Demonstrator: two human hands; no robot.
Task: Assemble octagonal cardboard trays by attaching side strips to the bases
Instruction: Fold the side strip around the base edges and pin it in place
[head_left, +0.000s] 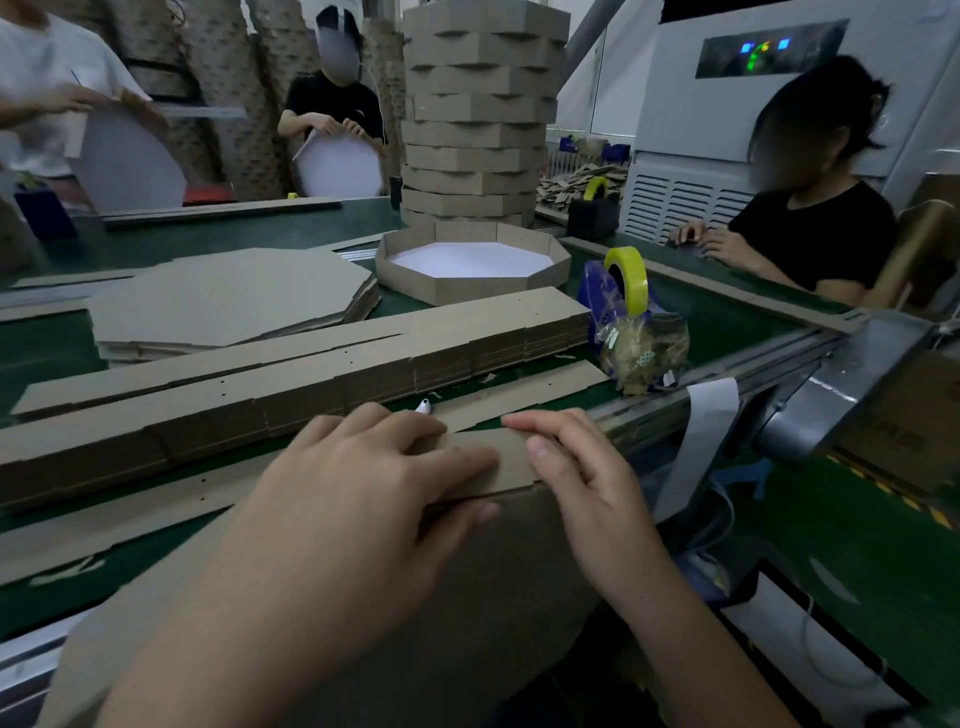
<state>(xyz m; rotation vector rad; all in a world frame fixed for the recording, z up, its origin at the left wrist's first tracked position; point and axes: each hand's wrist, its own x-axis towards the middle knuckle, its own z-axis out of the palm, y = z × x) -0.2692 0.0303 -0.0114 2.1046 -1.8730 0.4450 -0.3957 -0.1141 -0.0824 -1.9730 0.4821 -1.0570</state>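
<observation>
Two hands on one side strip (506, 457), left hand (363, 483) pinching it over the top edge of the near base (493, 582), right hand (576, 467) gripping it just beside, so the wrap is barely begun, I judge; beyond, one finished tray (470, 270), a tall tray stack (475, 114), flat bases (228, 296) and spare strips (311, 374) unused.

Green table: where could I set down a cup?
Bare green shows behind the flat octagon stack, up to the long far strip, and right of the tape holder. The middle is crowded: strip piles, a finished tray, then the left hand and right hand gripping a side strip.
</observation>
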